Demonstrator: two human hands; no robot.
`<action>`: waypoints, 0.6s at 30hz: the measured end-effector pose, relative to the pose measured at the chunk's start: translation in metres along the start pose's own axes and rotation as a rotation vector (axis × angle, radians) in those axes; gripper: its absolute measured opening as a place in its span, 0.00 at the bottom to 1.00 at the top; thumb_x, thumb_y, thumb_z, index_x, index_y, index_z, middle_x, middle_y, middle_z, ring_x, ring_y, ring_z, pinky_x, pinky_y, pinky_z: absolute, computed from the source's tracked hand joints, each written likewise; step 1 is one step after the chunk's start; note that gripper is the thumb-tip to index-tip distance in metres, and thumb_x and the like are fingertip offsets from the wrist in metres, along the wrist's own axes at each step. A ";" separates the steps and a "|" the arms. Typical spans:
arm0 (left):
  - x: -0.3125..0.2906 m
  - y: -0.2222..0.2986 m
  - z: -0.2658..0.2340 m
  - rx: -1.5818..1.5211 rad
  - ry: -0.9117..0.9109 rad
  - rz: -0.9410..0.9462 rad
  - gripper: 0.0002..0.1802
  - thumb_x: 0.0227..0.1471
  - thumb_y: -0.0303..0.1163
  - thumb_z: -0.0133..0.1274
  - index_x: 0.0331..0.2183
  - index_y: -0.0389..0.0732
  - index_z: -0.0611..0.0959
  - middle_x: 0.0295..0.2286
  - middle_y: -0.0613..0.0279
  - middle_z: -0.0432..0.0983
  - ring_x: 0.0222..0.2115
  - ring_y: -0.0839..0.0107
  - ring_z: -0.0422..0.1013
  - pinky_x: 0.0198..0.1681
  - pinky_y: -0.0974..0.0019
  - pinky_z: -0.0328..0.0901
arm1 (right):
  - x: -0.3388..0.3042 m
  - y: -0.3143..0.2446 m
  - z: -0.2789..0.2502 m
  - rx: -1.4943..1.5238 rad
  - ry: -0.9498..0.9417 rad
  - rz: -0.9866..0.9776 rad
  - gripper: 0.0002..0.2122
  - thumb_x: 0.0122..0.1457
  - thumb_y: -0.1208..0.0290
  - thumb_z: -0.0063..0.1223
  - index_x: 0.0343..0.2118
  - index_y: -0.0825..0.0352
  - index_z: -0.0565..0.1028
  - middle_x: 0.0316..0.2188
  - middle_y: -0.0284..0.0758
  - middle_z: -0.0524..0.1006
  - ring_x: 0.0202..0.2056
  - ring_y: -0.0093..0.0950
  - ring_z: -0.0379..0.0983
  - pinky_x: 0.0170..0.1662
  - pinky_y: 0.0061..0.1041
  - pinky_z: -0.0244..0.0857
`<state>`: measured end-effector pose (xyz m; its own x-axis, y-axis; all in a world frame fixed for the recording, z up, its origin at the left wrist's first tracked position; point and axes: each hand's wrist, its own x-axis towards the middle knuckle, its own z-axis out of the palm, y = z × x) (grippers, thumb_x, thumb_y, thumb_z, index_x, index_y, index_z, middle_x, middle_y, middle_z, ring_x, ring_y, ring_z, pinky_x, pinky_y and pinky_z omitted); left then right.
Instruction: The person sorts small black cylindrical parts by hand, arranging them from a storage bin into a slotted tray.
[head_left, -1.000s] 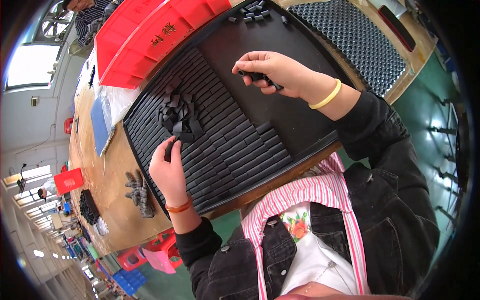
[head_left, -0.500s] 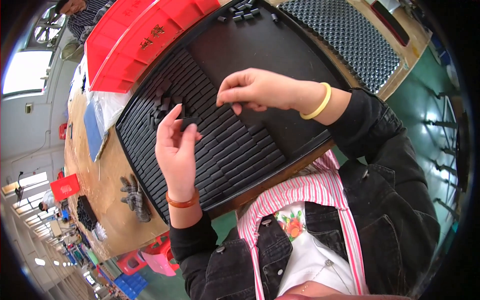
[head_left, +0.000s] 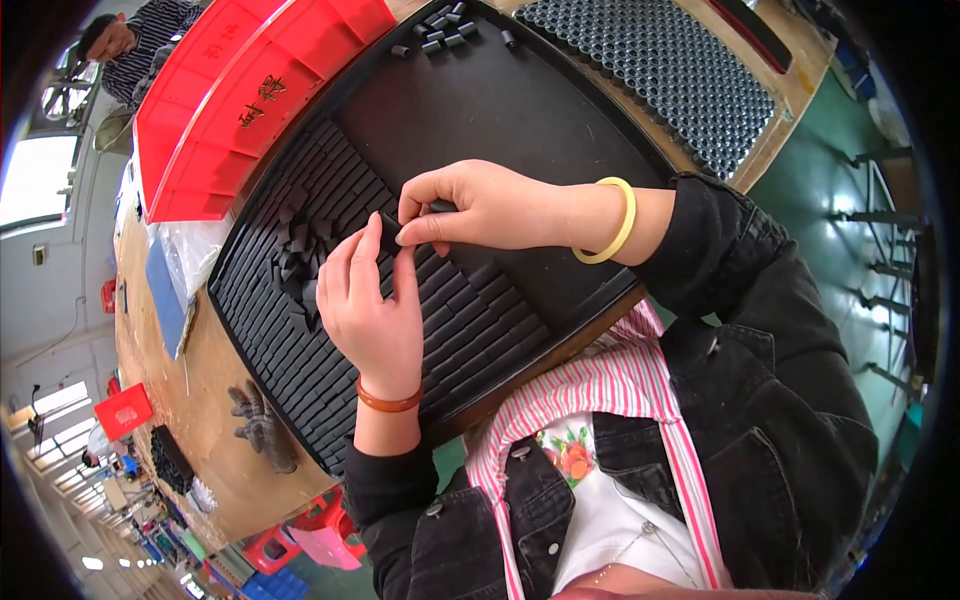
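Over a black tray, my left hand pinches a small dark block between thumb and fingertips. My right hand meets it there, its thumb and forefinger closed at the same block. Something dark also shows in the curl of the right fingers, too hidden to name. Beneath my hands, tight rows of black blocks cover the near and left part of the tray. A loose heap of similar pieces lies on the rows, just left of my left hand.
Several loose dark pieces lie at the tray's far end. A red plastic bin borders the tray's far left, and a sheet of packed round metal-looking parts lies beyond its right edge. A grey glove rests on the wooden table. Another person is at far left.
My right hand has moved left and slightly down to my left hand, and their fingertips now meet at the block. The view has shifted a little.
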<state>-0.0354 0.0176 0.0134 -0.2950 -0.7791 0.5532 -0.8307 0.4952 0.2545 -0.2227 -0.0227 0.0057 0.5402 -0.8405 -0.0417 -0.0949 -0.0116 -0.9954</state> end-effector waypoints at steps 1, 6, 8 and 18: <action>0.000 0.001 0.000 -0.003 -0.002 0.000 0.19 0.44 0.21 0.62 0.43 0.38 0.82 0.37 0.59 0.76 0.35 0.65 0.72 0.37 0.67 0.68 | 0.000 0.001 0.000 0.019 -0.008 0.003 0.10 0.62 0.67 0.54 0.34 0.70 0.74 0.26 0.29 0.75 0.27 0.16 0.72 0.34 0.18 0.67; -0.007 -0.004 0.001 -0.759 -0.131 -0.586 0.16 0.46 0.21 0.63 0.40 0.35 0.81 0.35 0.64 0.74 0.30 0.77 0.71 0.36 0.74 0.67 | -0.001 -0.004 -0.001 0.218 0.021 0.151 0.10 0.64 0.66 0.51 0.39 0.68 0.74 0.27 0.28 0.76 0.24 0.13 0.67 0.27 0.14 0.61; -0.007 -0.004 0.001 -0.817 -0.134 -0.615 0.14 0.47 0.21 0.63 0.39 0.34 0.81 0.34 0.66 0.73 0.30 0.80 0.70 0.36 0.76 0.66 | -0.001 0.001 0.000 0.273 0.050 0.147 0.10 0.64 0.66 0.50 0.40 0.67 0.74 0.27 0.28 0.76 0.24 0.13 0.66 0.25 0.14 0.59; -0.007 0.001 0.000 -1.012 -0.178 -0.738 0.10 0.49 0.20 0.61 0.35 0.33 0.79 0.28 0.67 0.77 0.30 0.83 0.72 0.37 0.80 0.66 | -0.002 0.008 0.004 -0.216 0.139 -0.360 0.12 0.55 0.67 0.61 0.37 0.69 0.74 0.27 0.33 0.76 0.28 0.24 0.71 0.32 0.24 0.66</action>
<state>-0.0340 0.0233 0.0096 -0.0410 -0.9965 -0.0730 -0.1160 -0.0678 0.9909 -0.2214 -0.0192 -0.0030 0.4545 -0.8271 0.3308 -0.1024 -0.4174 -0.9029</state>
